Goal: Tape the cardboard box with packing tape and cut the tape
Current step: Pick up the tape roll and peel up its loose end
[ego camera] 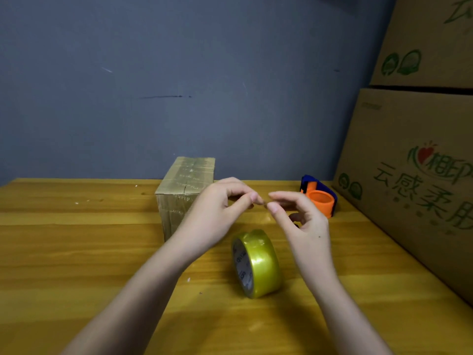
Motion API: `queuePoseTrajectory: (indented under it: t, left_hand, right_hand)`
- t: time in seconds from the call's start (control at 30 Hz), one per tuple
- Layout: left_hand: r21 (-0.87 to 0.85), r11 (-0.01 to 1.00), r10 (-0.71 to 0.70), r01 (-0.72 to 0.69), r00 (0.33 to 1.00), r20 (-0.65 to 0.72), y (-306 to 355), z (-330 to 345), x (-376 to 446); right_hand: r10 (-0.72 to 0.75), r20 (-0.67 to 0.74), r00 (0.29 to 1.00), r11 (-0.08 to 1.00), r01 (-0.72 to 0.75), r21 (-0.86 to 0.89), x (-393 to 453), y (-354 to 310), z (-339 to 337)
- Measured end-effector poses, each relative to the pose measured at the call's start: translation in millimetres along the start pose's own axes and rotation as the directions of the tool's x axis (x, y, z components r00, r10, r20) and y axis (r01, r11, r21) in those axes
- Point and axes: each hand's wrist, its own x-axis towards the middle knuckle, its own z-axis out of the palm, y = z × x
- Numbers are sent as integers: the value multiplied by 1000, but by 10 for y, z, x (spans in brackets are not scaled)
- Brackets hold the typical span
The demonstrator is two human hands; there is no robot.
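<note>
A small cardboard box, wrapped in glossy tape, stands at the back of the wooden table. A roll of yellowish clear packing tape stands on its edge in front of it, untouched. My left hand and my right hand are raised above the table between the box and the roll. Their fingertips meet, pinched on a tiny scrap that looks like tape; it is too small to make out well. My left hand hides the box's lower right corner.
An orange and blue tape dispenser lies at the back right of the table. Large printed cardboard cartons are stacked along the right edge. A grey wall rises behind the table.
</note>
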Motion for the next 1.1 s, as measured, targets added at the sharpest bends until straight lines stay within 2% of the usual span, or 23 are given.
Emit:
queuePoseTrajectory:
  t: [0.1,0.17,0.27,0.33,0.4,0.47,0.6,0.8,0.87,0.93,1.1]
  left_hand:
    - [62,998,-9,11,999,-42,-10,29,-11]
    - [126,991,-40,54,993,-115,1,42,-51]
    - [70,979,-182,194,972,-148,-64,45,-171]
    - [-33,951,-310,308,949,-64,-118,54,-268]
    - [-156,891,-415,427,904,103,-120,109,-366]
    - [-174,854,-449,490,864,228,-82,209,-441]
    - [-205,817,-474,540,830,295,-59,346,-466]
    - [-502,582,-511,640,768,386,-109,513,-433]
    - [-571,537,-496,621,780,381,-123,550,-436]
    - [-586,591,-455,555,828,327,-144,561,-450]
    - [-485,787,-361,381,922,138,-217,494,-517]
  right_hand:
    - [-1,-16,1000,1000,1,-6,17,37,10]
    - [4,-23,1000,1000,-4,-13,21,50,23]
    - [-16,-32,999,999,14,-34,37,44,38]
    - [-49,-26,998,995,47,-85,63,23,45]
    - [-76,-4,997,987,75,-139,93,7,67]
    - [-76,18,997,985,78,-153,128,-10,94]
    - [30,44,999,997,-27,-68,195,-15,93]
    - [110,119,987,993,-114,31,250,-10,-9]
    - [99,133,986,994,-104,33,258,-25,-13]
    - [77,101,992,997,-79,15,250,-21,-1]
    - [60,-57,997,995,-64,-71,179,91,56]
